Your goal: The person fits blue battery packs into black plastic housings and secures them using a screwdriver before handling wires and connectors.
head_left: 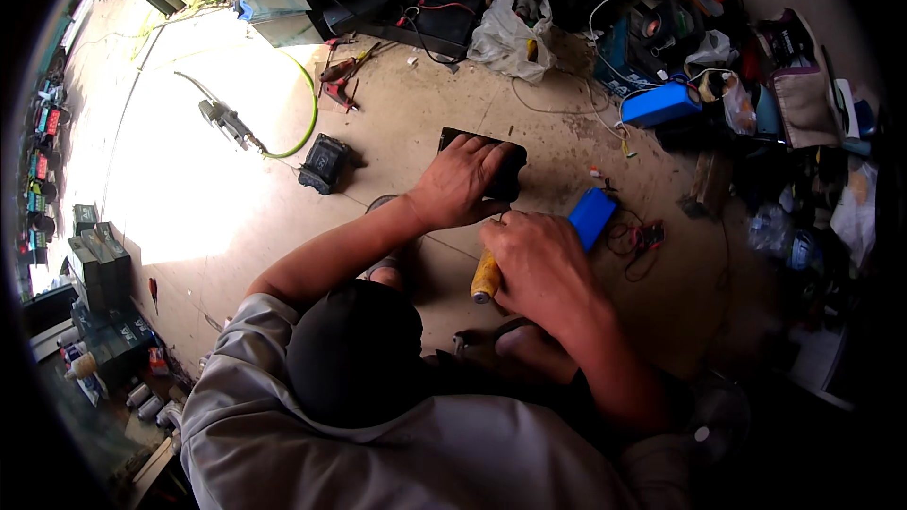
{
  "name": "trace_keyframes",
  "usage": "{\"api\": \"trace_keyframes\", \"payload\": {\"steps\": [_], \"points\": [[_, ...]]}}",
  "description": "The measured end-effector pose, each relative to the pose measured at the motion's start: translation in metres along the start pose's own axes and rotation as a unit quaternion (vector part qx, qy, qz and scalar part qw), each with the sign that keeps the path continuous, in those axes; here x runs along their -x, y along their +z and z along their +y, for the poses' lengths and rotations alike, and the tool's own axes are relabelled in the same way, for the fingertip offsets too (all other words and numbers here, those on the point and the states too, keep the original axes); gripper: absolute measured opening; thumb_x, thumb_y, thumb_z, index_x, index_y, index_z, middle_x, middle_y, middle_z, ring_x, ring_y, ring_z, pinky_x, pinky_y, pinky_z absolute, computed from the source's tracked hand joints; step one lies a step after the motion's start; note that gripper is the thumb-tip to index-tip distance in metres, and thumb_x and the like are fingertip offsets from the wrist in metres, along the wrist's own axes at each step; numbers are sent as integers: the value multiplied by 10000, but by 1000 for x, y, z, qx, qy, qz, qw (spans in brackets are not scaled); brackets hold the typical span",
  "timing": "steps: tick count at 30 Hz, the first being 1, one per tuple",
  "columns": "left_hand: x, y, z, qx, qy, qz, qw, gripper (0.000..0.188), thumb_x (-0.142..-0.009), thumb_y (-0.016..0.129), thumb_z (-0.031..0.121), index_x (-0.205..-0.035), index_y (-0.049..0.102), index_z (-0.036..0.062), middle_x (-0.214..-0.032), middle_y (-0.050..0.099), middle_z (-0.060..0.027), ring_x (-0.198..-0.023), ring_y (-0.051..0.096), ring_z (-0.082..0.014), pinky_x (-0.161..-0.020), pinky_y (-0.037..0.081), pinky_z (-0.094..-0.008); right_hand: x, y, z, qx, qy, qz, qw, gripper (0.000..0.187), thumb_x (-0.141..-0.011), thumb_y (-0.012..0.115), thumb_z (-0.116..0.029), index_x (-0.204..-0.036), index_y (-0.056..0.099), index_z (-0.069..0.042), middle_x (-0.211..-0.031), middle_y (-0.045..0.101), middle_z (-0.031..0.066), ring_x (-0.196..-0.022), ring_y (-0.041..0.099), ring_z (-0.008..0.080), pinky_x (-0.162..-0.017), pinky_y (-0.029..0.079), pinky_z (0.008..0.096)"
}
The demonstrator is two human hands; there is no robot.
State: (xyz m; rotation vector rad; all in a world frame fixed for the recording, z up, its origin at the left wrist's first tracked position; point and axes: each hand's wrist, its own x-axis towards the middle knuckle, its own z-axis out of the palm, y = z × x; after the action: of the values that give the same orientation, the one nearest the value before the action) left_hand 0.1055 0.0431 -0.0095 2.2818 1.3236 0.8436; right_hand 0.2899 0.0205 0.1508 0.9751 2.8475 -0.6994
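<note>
- One black casing (512,170) is held above the floor (435,288), in front of the body; its inside cannot be seen.
- It is lain across by the fingers of the left hand (458,181), the thumb being kept at the near edge; the casing is clamped between them.
- One yellow-handled tool (486,276) is gripped by the closed fingers of the right hand (540,250), just beside the casing; its tip is hidden.
- Two blue blocks (592,217) are counted: one is set on the floor near the right hand, the other rested on the clutter farther right.
- One black block (324,163) is placed on the floor to the left.
- One grey air gun (227,123) is joined to a green hose (312,113).
- In one white plastic bag (491,42), beyond the casing, a dark lump and something yellow are held.
</note>
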Motion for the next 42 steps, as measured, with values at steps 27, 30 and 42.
{"api": "trace_keyframes", "payload": {"steps": [27,30,42], "points": [[2,15,-4,-7,-28,28,999,432,-878,770,225,-1249,676,24,-1217,696,-172,-1156,656,-368,-1019,500,-455,36,-42,-11,103,159,37,981,171,-970,707,-202,-899,641,-61,-822,722,169,-740,738,338,-649,577,447],[-1,14,-2,3,-30,43,999,372,-868,762,197,-1193,707,27,-1184,701,-159,-1130,664,-351,-1010,507,-448,37,-32,2,87,117,46,988,180,-972,708,-213,-920,646,-52,-769,710,160,-716,733,339,-644,575,456],[3,21,-2,-32,-40,67,996,320,-893,740,187,-1165,732,19,-1157,715,-146,-1097,670,-336,-986,511,-448,46,-26,0,95,92,54,990,203,-980,728,-234,-946,630,-60,-763,696,133,-699,727,326,-643,573,438]]}}
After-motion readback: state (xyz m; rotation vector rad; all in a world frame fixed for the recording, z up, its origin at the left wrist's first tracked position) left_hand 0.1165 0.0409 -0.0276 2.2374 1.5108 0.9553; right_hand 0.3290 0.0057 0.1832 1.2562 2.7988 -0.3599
